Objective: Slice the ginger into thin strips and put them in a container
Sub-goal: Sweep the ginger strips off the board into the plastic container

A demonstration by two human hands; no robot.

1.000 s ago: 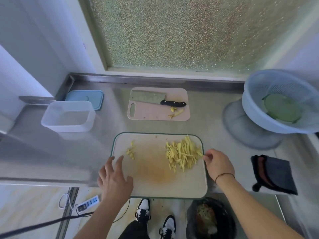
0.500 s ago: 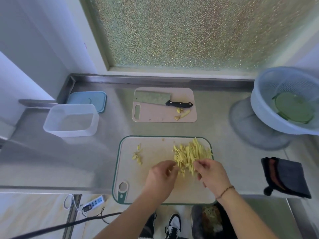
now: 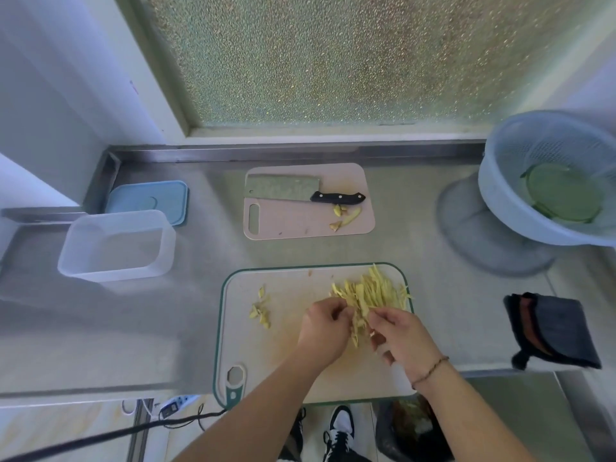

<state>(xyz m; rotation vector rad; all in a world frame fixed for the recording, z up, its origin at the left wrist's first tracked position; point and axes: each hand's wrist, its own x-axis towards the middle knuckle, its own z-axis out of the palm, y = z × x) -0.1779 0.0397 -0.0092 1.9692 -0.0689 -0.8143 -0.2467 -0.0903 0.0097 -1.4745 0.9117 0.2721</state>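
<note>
On the green-rimmed cutting board [image 3: 283, 371] at the table's near edge, the slicing looks done: the ginger strips [image 3: 370, 293] lie in a pile at its far right, the cleaver [image 3: 283, 188] rests on the pink board [image 3: 300, 225], and the left hand [image 3: 325, 331] and right hand [image 3: 400, 340] cup inward, fingers curled around the near strips. The clear container [image 3: 116, 245], well apart at the left, appears empty, so the transfer remains. How many strips each hand actually grips is hidden by the fingers.
</note>
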